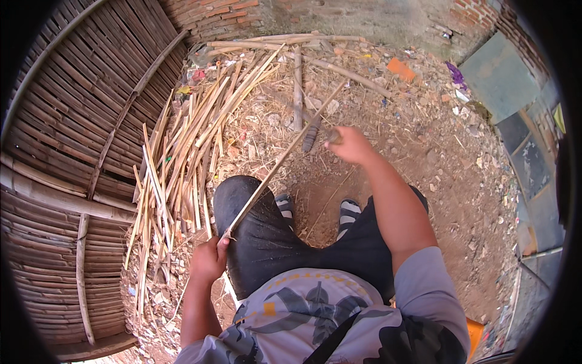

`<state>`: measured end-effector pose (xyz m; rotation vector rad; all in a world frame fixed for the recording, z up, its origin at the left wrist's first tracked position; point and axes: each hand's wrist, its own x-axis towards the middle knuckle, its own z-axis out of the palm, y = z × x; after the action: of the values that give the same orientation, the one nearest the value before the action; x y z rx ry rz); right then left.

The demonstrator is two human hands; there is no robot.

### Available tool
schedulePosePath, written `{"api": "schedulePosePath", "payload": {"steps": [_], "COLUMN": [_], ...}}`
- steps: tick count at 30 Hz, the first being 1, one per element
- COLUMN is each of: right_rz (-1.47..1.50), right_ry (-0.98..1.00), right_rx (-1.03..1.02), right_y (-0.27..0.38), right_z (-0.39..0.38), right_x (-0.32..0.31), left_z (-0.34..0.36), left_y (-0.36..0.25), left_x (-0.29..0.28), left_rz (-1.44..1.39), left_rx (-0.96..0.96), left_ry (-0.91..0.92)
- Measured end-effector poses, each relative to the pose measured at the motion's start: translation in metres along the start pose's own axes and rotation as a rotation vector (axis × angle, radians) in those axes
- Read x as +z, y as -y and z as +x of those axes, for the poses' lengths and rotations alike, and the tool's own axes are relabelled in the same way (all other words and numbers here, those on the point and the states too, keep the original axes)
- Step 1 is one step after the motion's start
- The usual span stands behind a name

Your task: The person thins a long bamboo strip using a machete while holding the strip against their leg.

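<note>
A long, thin bamboo strip (pixel 270 176) slants from beside my left thigh up across the ground ahead of me. My left hand (pixel 209 258) is closed on its lower end, thumb along it. My right hand (pixel 350 145), above my right knee, is closed on a short brownish handle (pixel 334 137); whatever extends from it toward the strip is too blurred to make out. A dark, ridged piece (pixel 310 138) lies just left of that hand, behind the strip. My feet in striped footwear (pixel 347 215) rest on the dirt between my knees.
A pile of split bamboo strips (pixel 176 158) lies to my left beside a slatted bamboo panel (pixel 66 121). Poles (pixel 297 73) lie on debris-strewn ground (pixel 461 212) before a brick wall (pixel 291 17). Grey sheets (pixel 497 73) stand at the right; something orange (pixel 474 333) is behind my right side.
</note>
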<state>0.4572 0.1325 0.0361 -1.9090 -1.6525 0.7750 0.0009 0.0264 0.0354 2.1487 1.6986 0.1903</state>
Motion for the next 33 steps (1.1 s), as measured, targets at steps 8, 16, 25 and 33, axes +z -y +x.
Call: {"api": "schedulePosePath", "payload": {"steps": [8, 16, 25, 33], "right_rz": [0.016, -0.159, -0.036, -0.436], "right_ry": [-0.038, 0.121, -0.019, 0.343], "right_rx": [-0.132, -0.175, -0.064, -0.514], "right_y": [0.013, 0.012, -0.005, 0.049], "right_z": [-0.016, -0.01, -0.011, -0.031], "right_x": [0.023, -0.005, -0.006, 0.018], "left_z": [0.002, -0.002, 0.0, -0.003], "left_y": [0.004, 0.001, -0.004, 0.002], "left_x": [0.006, 0.002, 0.003, 0.002], "left_rz": [-0.069, -0.005, -0.026, 0.021], "left_rx": [-0.012, -0.022, 0.013, -0.01], "left_ry": [0.011, 0.006, -0.034, -0.002]}}
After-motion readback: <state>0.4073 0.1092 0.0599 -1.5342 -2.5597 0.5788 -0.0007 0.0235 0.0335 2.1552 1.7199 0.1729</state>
